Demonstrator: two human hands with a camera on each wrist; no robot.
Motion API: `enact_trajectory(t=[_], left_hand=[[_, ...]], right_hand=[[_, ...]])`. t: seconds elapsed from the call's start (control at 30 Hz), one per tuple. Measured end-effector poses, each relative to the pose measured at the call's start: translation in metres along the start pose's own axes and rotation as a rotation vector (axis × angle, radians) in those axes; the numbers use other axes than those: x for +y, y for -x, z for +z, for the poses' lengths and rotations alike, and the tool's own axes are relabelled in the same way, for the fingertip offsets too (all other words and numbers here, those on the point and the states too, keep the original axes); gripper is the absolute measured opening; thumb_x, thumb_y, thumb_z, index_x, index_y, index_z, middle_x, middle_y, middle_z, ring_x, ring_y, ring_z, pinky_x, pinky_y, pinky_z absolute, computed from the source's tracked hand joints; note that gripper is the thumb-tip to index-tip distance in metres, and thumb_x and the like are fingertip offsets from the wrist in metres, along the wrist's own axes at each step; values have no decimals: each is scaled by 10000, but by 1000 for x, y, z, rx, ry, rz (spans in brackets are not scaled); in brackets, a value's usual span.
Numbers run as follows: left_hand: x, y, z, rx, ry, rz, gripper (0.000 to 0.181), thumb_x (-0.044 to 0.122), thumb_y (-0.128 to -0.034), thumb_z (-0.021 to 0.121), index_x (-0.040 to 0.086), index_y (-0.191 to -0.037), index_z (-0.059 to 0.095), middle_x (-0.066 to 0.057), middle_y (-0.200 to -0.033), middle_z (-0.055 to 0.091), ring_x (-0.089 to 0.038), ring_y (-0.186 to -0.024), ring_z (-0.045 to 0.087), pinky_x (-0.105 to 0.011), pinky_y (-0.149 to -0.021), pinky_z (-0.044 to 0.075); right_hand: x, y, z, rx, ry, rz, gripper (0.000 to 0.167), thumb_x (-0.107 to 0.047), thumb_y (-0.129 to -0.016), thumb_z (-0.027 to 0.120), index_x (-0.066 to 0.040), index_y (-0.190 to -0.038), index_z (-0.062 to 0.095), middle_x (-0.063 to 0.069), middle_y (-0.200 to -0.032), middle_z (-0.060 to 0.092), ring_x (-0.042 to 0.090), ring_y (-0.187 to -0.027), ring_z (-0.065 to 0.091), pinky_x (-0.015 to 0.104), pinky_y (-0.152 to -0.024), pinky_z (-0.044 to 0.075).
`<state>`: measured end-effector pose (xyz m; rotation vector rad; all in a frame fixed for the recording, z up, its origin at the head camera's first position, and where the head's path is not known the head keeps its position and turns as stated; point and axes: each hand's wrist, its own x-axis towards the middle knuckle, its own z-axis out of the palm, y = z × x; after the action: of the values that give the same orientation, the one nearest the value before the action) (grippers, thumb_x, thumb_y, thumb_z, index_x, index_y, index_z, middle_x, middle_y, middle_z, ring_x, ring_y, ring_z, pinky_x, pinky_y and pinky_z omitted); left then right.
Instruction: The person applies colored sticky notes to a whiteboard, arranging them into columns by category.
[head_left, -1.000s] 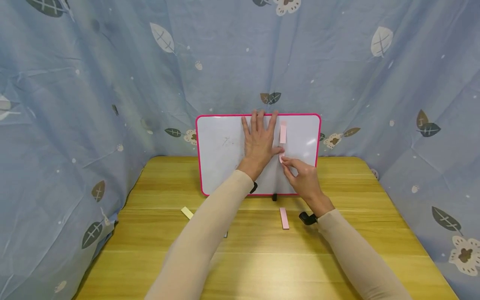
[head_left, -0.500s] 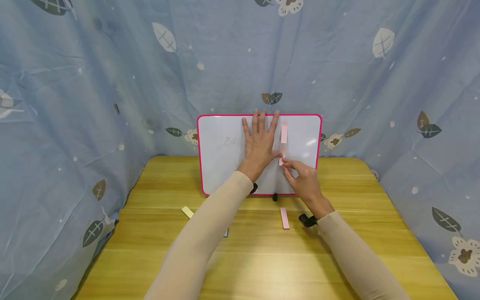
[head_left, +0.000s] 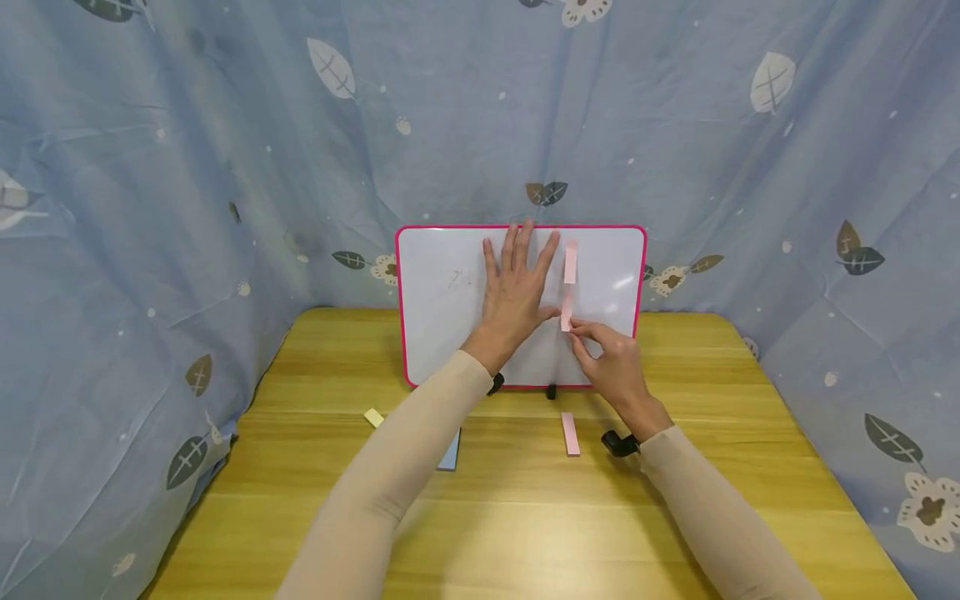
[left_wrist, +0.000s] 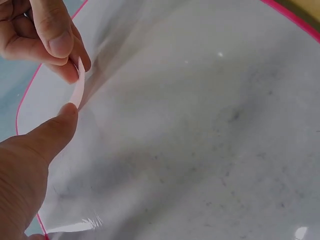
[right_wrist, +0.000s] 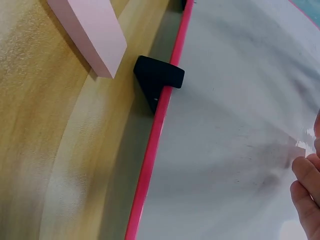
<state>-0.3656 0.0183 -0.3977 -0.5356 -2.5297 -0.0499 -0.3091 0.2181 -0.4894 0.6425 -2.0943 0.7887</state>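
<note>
A whiteboard (head_left: 442, 333) with a pink frame stands on the table. My left hand (head_left: 513, 296) lies spread against it, fingers straight, its thumb beside a pink sticky note strip (head_left: 566, 312). In the left wrist view, that thumb tip meets one end of the curved strip (left_wrist: 78, 92). My right hand (head_left: 615, 362) pinches the strip's lower end between thumb and forefinger. Just above it, a second pink strip (head_left: 571, 262) is stuck on the board. The right wrist view catches only the right fingers (right_wrist: 307, 182) at its edge.
On the wooden table (head_left: 510, 533) in front lie a pink sticky note pad (head_left: 571, 434), a blue pad (head_left: 449, 452) and a yellow one (head_left: 372, 417), the last two partly behind the left sleeve. Black feet (right_wrist: 157, 75) hold the board's lower edge. A patterned curtain (head_left: 450, 108) hangs behind.
The left hand has shifted slightly left, its thumb sliding off the lower strip, which shows more fully. More of the blue pad appears. The right hand keeps its pinch with little movement.
</note>
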Motion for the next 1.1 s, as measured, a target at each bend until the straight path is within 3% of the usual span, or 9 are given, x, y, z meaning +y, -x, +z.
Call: enact_trajectory(t=[0.33,0.63,0.87,1.1], left_hand=[[-8,19,0,24,61,45,1128,636,-922,959,287,-1824,378,-168,-1891,318,-389,-1778,284,-748,-1455,191],[-10,41,2,66,152,109,868,542,-977,947,273,-1711,569,-124,-1768,499,-343,-1669,471,-745,-1437,260],[-8,60,4,73,200,174,732,490,-1018,922,247,-1648,640,-100,-1705,576,-342,-1616,545,-729,-1436,278],[-7,82,8,45,240,249,660,480,-1044,895,235,-1614,669,-86,-1641,649,-328,-1542,632,-683,-1415,365]], right_hand=[[-2,9,-4,-14,10,-2,140,53,-961,901,60,-1095,860,191,-1195,896,379,-1047,895,553,-889,710],[-3,17,-10,-34,-1,1,146,67,-948,902,62,-1088,860,203,-1166,896,390,-1058,892,565,-927,703],[-5,24,-17,-85,-15,-29,113,20,-956,901,2,-1063,872,172,-1147,901,366,-1034,886,569,-911,704],[-12,34,-25,-167,-8,0,181,23,-953,925,-17,-1121,873,143,-1137,890,328,-1010,863,545,-873,722]])
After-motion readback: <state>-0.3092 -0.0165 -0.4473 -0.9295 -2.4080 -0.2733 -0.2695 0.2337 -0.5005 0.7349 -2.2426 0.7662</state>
